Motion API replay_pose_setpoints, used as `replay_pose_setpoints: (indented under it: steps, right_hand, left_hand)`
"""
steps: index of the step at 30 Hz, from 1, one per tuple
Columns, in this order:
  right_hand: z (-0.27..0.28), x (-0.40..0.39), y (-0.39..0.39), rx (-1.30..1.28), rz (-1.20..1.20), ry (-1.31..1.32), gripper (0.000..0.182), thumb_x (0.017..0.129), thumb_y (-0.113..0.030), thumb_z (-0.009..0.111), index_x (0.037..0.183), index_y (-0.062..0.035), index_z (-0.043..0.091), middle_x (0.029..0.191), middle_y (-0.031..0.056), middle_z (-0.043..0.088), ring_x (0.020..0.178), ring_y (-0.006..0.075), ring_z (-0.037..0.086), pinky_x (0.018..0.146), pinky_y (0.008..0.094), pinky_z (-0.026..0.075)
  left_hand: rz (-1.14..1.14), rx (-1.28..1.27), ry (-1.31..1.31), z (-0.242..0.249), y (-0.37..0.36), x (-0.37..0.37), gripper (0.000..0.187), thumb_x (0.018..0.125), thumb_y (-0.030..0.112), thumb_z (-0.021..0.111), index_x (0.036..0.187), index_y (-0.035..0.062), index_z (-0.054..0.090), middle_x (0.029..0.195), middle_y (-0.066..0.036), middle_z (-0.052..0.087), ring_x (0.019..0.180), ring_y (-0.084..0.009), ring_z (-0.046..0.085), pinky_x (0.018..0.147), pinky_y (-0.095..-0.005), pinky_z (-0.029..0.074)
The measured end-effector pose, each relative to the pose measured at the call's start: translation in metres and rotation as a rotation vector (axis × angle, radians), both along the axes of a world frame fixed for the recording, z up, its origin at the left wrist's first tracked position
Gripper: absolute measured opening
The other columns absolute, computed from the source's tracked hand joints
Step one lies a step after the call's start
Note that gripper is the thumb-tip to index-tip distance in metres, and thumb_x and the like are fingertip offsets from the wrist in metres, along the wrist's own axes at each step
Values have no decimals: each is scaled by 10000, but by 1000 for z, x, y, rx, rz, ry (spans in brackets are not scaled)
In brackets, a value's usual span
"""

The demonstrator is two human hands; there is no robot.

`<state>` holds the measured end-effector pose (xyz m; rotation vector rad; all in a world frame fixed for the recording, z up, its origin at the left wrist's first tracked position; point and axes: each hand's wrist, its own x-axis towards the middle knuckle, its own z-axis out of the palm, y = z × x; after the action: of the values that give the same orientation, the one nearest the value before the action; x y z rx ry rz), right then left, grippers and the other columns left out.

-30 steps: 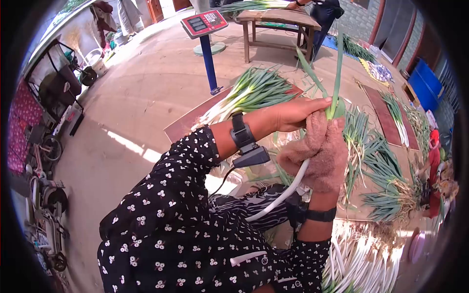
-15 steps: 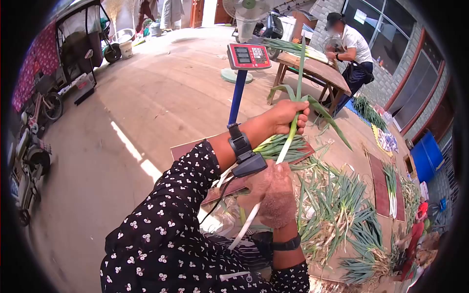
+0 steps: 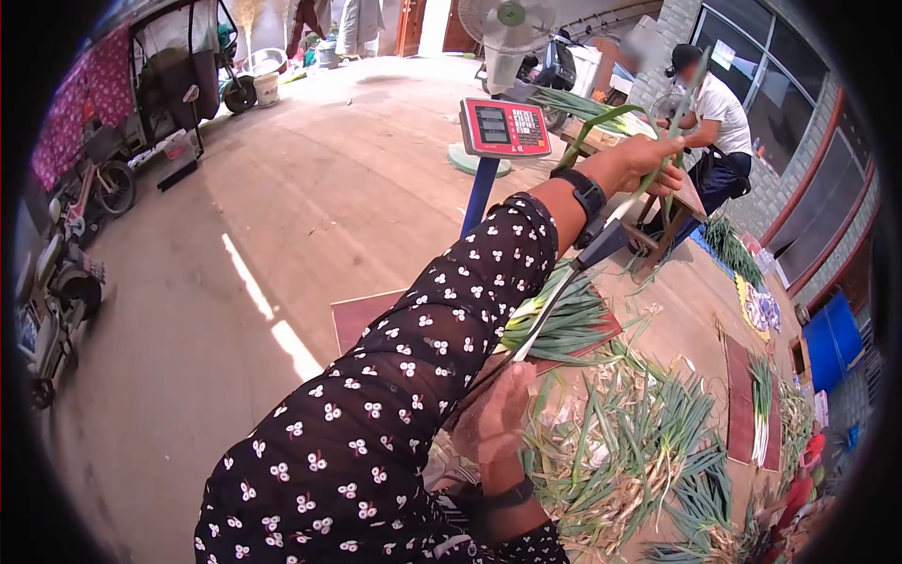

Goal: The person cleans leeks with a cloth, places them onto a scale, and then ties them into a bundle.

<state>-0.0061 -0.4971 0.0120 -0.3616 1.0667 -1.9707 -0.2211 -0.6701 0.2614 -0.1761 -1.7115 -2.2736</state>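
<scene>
My left hand (image 3: 648,167) is raised at the upper right, fingers closed around a green onion (image 3: 641,193). Its leaves spread above and beside the hand, and the forearm hides part of its lower end. Lower down, my right hand (image 3: 498,414) has its fingers stretched upward, slightly blurred, with nothing visible in it. A bunch of green onions (image 3: 564,324) lies on a dark red board (image 3: 362,318) beyond the right hand. To the right of that hand, a loose pile of onions and stripped leaves (image 3: 611,442) covers the ground.
A red scale display (image 3: 505,128) stands on a blue post. Behind it, a person in a white shirt (image 3: 723,117) bends over a wooden table (image 3: 691,197) bearing onions. More onions (image 3: 762,404) lie on a board at right, near a blue barrel (image 3: 832,343). Parked bikes (image 3: 70,282) stand at left.
My left hand has moved up and right with the onion. My right hand has let go of the stem and sits lower left. The view has shifted slightly.
</scene>
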Motion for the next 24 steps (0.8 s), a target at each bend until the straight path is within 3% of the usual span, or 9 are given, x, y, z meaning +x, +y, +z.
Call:
replay_pose_setpoints:
  steps: [3, 6, 8, 10, 12, 14, 18, 21, 24]
  right_hand:
    - [2, -39, -18, 182, 93, 518, 514, 755, -431, 558, 1050, -12, 512, 834, 97, 565, 790, 231, 552, 705, 307, 434]
    - [-8, -70, -38, 358, -126, 1655, 529, 654, -373, 653, 1006, 2, 526, 845, 136, 565, 838, 319, 540, 788, 414, 417]
    - [-57, -83, -54, 206, -7, 1180, 373, 747, -361, 603, 922, -34, 569, 848, 157, 581, 792, 358, 544, 731, 460, 426]
    - [-53, -68, -45, 468, 96, 1503, 304, 778, -331, 585, 895, -50, 590, 854, 151, 600, 803, 339, 556, 731, 453, 433]
    - [-36, -48, -31, 674, 462, 1717, 311, 724, -245, 615, 953, -39, 572, 860, 92, 624, 882, 225, 577, 798, 379, 432]
    - [-32, -38, -32, 701, 807, 1121, 206, 730, -198, 597, 886, -63, 588, 836, 63, 626, 832, 207, 592, 749, 349, 450]
    - [-3, -33, -14, 412, 400, 1601, 228, 770, -231, 567, 925, -74, 627, 906, 144, 630, 925, 290, 592, 761, 340, 471]
    - [-24, -31, -11, 490, 386, 1461, 224, 782, -170, 534, 953, -33, 581, 870, 156, 607, 873, 317, 573, 763, 375, 448]
    - [-53, -17, -6, -22, 213, 790, 162, 843, -133, 474, 898, 15, 508, 763, 169, 564, 757, 347, 566, 674, 400, 455]
  left_hand:
    - [-209, -270, -197, -82, 8, 17, 415, 899, 395, 523, 1090, 26, 516, 939, -122, 614, 833, -186, 633, 643, -353, 505]
    - [-240, -507, -583, -202, 0, 55, 268, 923, 237, 477, 1073, 18, 517, 872, -93, 605, 790, -185, 630, 560, -337, 484]
    - [-143, -635, -781, -263, -15, 75, 234, 901, 224, 486, 980, 31, 592, 792, -72, 606, 707, -196, 617, 545, -381, 490]
    - [-141, -492, -856, -302, -33, 86, 256, 881, 230, 504, 981, 21, 614, 799, -112, 625, 751, -224, 616, 585, -403, 499]
    - [-158, -1301, -751, -388, -103, 44, 267, 872, 222, 510, 1001, 13, 613, 828, -147, 636, 791, -261, 616, 658, -406, 499]
    - [71, -1456, -565, -403, -115, 39, 274, 865, 220, 517, 1015, 13, 615, 853, -176, 640, 826, -295, 613, 722, -401, 490]
    - [421, -937, -387, -305, -83, 38, 262, 870, 229, 529, 1023, 37, 622, 891, -216, 633, 875, -348, 600, 804, -407, 448]
    - [503, -845, -75, -209, -67, 17, 250, 828, 242, 575, 946, 29, 632, 900, -236, 614, 868, -391, 582, 761, -440, 452]
    - [575, -902, -72, -160, -76, -6, 241, 841, 234, 562, 964, 38, 630, 842, -205, 614, 808, -354, 579, 729, -418, 452]
